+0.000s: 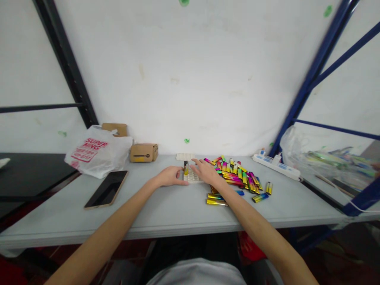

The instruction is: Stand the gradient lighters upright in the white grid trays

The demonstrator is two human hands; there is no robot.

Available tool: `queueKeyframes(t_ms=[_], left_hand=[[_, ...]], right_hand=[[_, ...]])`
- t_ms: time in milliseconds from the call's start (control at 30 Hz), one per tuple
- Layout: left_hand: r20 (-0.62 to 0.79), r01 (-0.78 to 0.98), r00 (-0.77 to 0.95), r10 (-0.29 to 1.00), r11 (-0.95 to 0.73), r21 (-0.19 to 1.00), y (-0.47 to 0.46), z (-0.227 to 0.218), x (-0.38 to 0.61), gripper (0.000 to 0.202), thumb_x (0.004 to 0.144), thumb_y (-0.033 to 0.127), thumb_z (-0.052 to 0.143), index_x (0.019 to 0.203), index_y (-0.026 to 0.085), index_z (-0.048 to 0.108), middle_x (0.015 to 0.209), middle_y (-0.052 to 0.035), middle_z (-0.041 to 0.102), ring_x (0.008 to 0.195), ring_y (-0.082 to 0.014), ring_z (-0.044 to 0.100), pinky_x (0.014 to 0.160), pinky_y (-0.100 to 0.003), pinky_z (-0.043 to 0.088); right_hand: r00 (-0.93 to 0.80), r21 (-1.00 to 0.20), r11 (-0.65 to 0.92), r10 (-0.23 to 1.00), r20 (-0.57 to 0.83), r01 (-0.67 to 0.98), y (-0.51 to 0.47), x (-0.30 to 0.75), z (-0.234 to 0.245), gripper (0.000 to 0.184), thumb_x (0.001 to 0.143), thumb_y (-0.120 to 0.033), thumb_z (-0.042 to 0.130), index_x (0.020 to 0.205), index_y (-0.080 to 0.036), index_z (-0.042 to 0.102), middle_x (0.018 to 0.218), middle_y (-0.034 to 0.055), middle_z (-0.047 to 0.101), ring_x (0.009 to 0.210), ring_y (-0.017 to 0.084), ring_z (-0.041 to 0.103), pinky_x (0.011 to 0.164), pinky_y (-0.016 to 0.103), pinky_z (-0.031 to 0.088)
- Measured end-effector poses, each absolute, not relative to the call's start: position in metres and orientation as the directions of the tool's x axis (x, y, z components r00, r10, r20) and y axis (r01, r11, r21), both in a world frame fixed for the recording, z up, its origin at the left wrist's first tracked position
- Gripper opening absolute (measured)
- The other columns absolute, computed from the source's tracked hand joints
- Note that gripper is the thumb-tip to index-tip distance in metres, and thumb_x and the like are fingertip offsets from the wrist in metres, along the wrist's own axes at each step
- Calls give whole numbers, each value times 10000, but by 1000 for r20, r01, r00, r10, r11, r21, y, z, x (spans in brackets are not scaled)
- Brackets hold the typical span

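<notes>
A white wall (208, 79), faintly stained and dotted with green marks (328, 11), fills the upper frame. A black rack (63, 51) rises at upper left, a blue rack (308, 81) at right. A pale grey table (166, 215) spans the lower middle, under soft, even light.

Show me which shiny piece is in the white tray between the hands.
The upright, dark-topped gold piece by the left hand; the other shiny pieces in view are outside that tray.

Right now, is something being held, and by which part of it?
The left hand perhaps steadies the white tray by its left end; whether the right hand holds anything cannot be told.
</notes>
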State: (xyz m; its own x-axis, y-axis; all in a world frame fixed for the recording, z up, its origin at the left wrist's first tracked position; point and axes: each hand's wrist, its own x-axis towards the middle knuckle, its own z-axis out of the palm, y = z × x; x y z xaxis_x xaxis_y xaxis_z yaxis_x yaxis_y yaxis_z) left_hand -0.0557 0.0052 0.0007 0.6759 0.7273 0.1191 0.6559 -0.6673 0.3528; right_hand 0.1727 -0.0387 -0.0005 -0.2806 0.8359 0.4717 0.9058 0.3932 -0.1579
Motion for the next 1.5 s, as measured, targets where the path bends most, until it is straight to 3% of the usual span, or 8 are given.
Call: queueKeyframes(t_ms=[233, 367, 467, 700, 800, 1067, 1367, 1500], left_hand=[[93, 673, 666, 740, -650, 353, 4, 3, -55, 694, 643, 808, 661, 972, 198, 628, 732, 15, 614, 617, -173, 532, 550, -283, 274], [90, 675, 665, 742, -648, 353, 2, 5, -54, 682, 643, 799, 670, 958, 196, 629, 732, 14, 612, 618, -170, 530, 541, -278, 269], [98, 670, 670, 736, -656, 347, 3, 4, -54, 698, 642, 798, 671, 991, 194, 637, 734, 15, 616, 621, -170, 535, 541, -275, 271], [100, 674, 669, 737, -657, 337, 3, 4, -54, 732, 658, 811, 652, 1049, 192, 645, 739, 14, 620, 628, -175, 545, 545, -276, 282], [96, 676, 666, 740, -653, 340, 2, 4, -55, 724, 651, 815, 657, 1015, 189, 646, 745, 10, 627, 624, -174, 545, 545, -275, 288], [102, 669, 670, 735, -657, 348, 3, 3, -55, 721, 663, 789, 673, 1049, 180, 645, 743, 12, 636, 618, -169, 554, 542, -267, 304], [120, 653, 681, 723, -673, 347, 4, 1, -56, 692, 671, 797, 669, 999, 188, 639, 740, 13, 639, 639, -173, 570, 555, -262, 310], [112, 668, 675, 729, -669, 326, 4, 2, -56, 706, 670, 804, 663, 1010, 186, 640, 736, 12, 632, 628, -174, 558, 546, -267, 302]], right_hand=[[-140, -127, 205, 906, 399, 970, -12, 226, -6, 304, 1015, -208, 423, 1102, -111, 698, 1136, 210, 701, 1078, 255, 638, 979, 352, 422], [-124, -166, 188, 934, 336, 968, -4, 245, -9, 232, 977, -274, 544, 1012, -155, 740, 979, 146, 757, 947, 222, 685, 899, 301, 447], [-101, -203, 172, 943, 318, 964, -2, 246, -8, 238, 943, -292, 595, 1072, -148, 733, 1031, 136, 758, 993, 231, 685, 899, 295, 445], [-164, -235, 268, 909, 384, 934, -9, 237, -5, 257, 983, -292, 500, 1073, -182, 715, 1119, 124, 740, 1077, 240, 667, 948, 301, 439], [-92, -364, 271, 893, 440, 891, -11, 234, -5, 190, 955, -263, 532, 1064, -163, 651, 1047, 128, 743, 980, 239, 687, 874, 325, 479], [6, -883, 376, 919, 394, 281, -10, 217, -6, 301, 821, -333, 653, 1037, -213, 482, 818, 8, 721, 770, 179, 697, 736, 313, 524], [-112, -980, 170, 977, 181, -100, -29, 206, 7, 314, 765, -345, 690, 997, -214, 525, 833, -4, 684, 685, 126, 637, 673, 266, 510], [-125, -974, 151, 977, 174, -169, -30, 200, 10, 306, 782, -401, 681, 943, -237, 479, 719, -54, 614, 495, 72, 446, 471, 193, 316]])
